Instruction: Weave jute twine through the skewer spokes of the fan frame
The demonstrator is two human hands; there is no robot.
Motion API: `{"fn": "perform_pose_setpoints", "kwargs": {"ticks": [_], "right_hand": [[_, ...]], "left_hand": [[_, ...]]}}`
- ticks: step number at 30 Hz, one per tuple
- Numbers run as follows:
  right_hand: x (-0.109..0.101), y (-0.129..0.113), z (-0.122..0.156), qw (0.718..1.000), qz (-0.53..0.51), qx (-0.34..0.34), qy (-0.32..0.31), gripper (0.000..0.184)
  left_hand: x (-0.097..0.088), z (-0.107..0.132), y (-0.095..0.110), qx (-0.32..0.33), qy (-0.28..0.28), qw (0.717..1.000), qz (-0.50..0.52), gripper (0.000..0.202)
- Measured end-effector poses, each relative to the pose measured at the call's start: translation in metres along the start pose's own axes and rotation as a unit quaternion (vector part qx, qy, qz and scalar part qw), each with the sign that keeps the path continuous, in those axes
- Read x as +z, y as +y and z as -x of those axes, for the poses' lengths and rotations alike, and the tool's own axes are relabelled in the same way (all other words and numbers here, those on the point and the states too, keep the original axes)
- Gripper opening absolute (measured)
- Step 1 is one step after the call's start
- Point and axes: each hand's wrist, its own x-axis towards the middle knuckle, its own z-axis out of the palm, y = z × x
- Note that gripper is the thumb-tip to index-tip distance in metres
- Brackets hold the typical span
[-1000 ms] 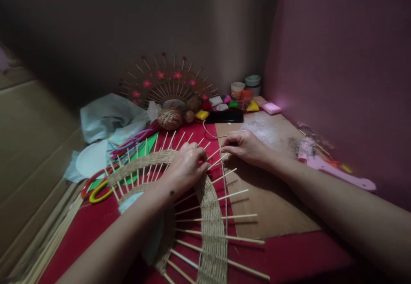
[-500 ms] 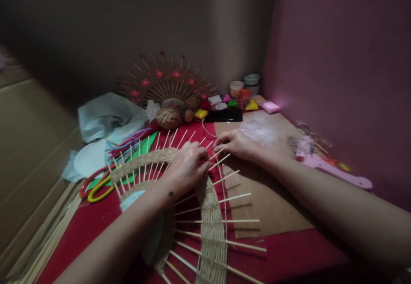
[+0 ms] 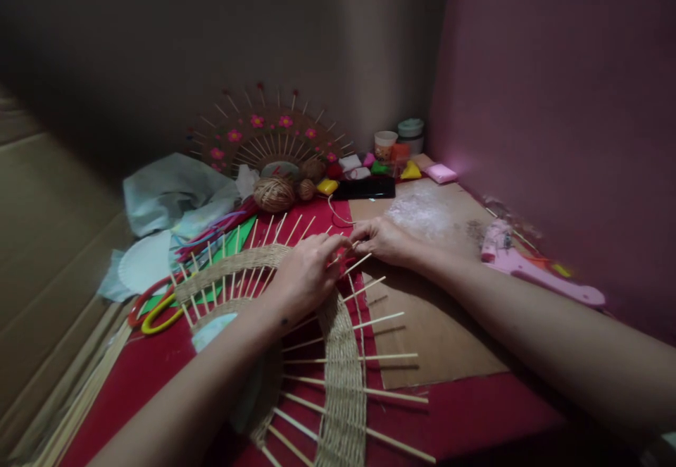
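Observation:
A half-round weaving of thin sticks and beige twine (image 3: 343, 368) lies in front of me, its sticks fanning outward past a woven band. My left hand (image 3: 311, 270) rests over the upper part of this band, fingers closed in a pinch on the twine near a stick's end. Close beside it, my right hand (image 3: 384, 240) pinches the twine too, and the fingertips of both hands nearly meet. A loose strand of twine (image 3: 362, 319) runs along the outer sticks. My fingers partly hide the strand and stick tips between them.
Behind the weaving sit a twine ball (image 3: 273, 194), a black phone (image 3: 365, 188) and a finished flowered fan (image 3: 269, 129). Scissors with red and yellow handles (image 3: 161, 320) lie left. Cardboard (image 3: 438, 340) and a pink glue gun (image 3: 549, 280) are on the right.
My left fingers have stretched right and up toward my right hand, which has closed in near a stick's tip. The whole view has shifted slightly.

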Motion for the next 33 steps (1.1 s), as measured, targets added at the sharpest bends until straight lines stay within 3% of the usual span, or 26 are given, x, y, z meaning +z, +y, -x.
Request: {"fn": "perform_pose_setpoints", "kwargs": {"ticks": [5, 10, 17, 22, 25, 28, 33], "right_hand": [[0.000, 0.002, -0.001, 1.000, 0.001, 0.000, -0.004, 0.009], [-0.001, 0.000, 0.001, 1.000, 0.005, -0.002, -0.008, 0.009], [-0.002, -0.002, 0.002, 0.999, -0.025, 0.005, -0.022, 0.009], [-0.001, 0.001, 0.001, 0.999, -0.045, 0.021, 0.002, 0.015], [-0.001, 0.000, 0.000, 0.997, -0.062, 0.045, 0.013, 0.018], [-0.001, -0.001, -0.001, 0.997, -0.049, 0.050, 0.020, 0.015], [-0.004, -0.002, -0.006, 0.998, -0.023, 0.050, 0.012, 0.008]], "left_hand": [[-0.006, -0.001, 0.000, -0.033, -0.016, 0.999, 0.029, 0.009], [-0.010, -0.002, -0.003, -0.020, -0.029, 0.999, 0.013, 0.006], [-0.015, -0.004, -0.002, -0.019, -0.062, 0.998, -0.008, 0.010], [-0.025, -0.004, -0.008, -0.065, -0.059, 0.994, 0.068, 0.018], [-0.024, -0.005, -0.015, -0.090, -0.046, 0.995, 0.011, 0.020], [-0.019, -0.006, -0.016, -0.080, -0.083, 0.992, -0.040, 0.017], [-0.020, -0.005, -0.010, -0.092, -0.080, 0.992, -0.014, 0.015]]}}
